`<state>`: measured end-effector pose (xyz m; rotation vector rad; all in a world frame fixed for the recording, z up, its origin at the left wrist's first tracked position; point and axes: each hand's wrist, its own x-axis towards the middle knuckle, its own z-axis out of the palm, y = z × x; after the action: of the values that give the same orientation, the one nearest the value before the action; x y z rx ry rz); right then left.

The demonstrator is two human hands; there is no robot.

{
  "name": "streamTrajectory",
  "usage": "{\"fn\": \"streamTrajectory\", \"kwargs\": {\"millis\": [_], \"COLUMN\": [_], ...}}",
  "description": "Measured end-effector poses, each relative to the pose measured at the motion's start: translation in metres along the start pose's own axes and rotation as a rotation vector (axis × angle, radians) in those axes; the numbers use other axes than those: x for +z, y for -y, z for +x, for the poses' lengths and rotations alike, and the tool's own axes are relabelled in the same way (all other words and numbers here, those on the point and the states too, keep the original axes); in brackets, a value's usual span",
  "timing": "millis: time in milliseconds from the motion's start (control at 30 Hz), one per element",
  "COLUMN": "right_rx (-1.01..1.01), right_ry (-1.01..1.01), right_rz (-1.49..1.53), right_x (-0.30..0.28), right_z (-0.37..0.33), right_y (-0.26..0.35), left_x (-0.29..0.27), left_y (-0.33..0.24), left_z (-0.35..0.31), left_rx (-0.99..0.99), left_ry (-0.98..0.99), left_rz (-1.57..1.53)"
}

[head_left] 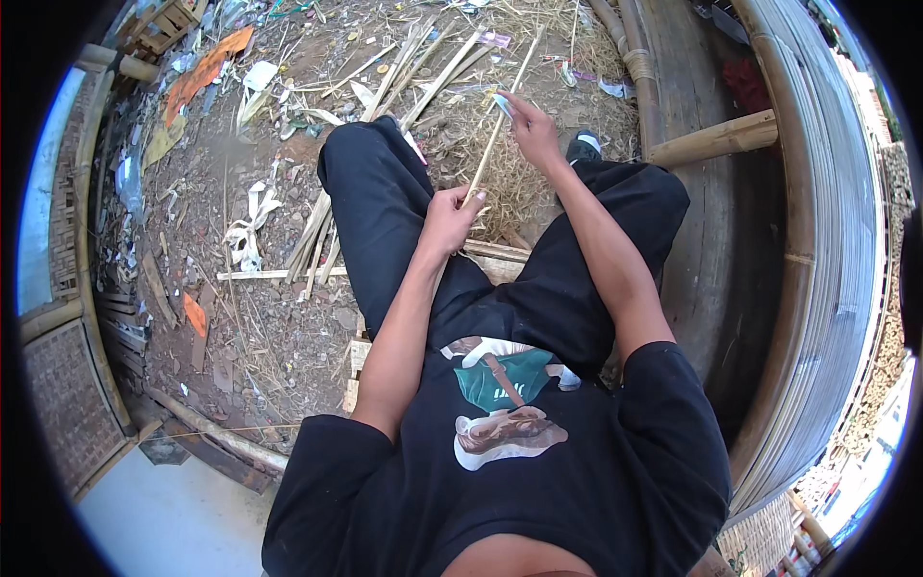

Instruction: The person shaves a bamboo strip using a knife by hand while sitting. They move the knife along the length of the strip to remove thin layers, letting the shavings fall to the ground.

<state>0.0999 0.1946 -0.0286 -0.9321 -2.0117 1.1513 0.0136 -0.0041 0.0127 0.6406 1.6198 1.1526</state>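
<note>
In the head view, a long, pale stick [493, 140] is standing out in front of the seated person, above the ground between the parted knees of the dark trousers [380, 212]. Its long axis is running aslant, its near end sitting at the left hand [449, 221] and its far end pointing forward and a little to the right. The left fingers are grasping the near end; whether the stick is continuing beneath that hand, I cannot tell. The right hand [535, 135] is lying farther along, its fingers pinching a small, whitish-blue piece [502, 103] at the stick, and whether they are also gripping the stick itself is not clear. Below the stick, dry straw [505, 202] is covering the ground, while loose split strips [423, 72] are lying ahead, left of the far end
</note>
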Motion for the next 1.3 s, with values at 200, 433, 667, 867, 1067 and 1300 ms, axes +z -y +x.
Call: {"fn": "streamTrajectory", "kwargs": {"millis": [200,433,667,867,1067,1300], "right_rx": [0.06,0.074,0.293,0.364,0.36,0.071], "right_ry": [-0.066,0.088,0.204,0.242,0.241,0.103], "right_rz": [-0.018,0.054,0.133,0.388,0.405,-0.158], "right_x": [0.006,0.015,0.008,-0.002,-0.006,-0.012], "right_z": [0.015,0.009,-0.003,-0.008,-0.012,0.001], "right_y": [-0.013,-0.018,-0.003,-0.002,-0.005,0.009], "left_x": [0.0,-0.003,-0.003,-0.003,0.002,0.002], "left_y": [0.002,-0.003,0.01,-0.001,-0.004,0.003], "left_z": [0.001,-0.001,0.003,-0.001,-0.003,0.005], "left_rx": [-0.034,-0.044,-0.063,-0.094,-0.153,-0.139], "left_ry": [0.039,-0.008,0.006,0.03,0.07,0.061], "left_rz": [-0.038,-0.023,-0.028,-0.091,-0.146,-0.066]}}
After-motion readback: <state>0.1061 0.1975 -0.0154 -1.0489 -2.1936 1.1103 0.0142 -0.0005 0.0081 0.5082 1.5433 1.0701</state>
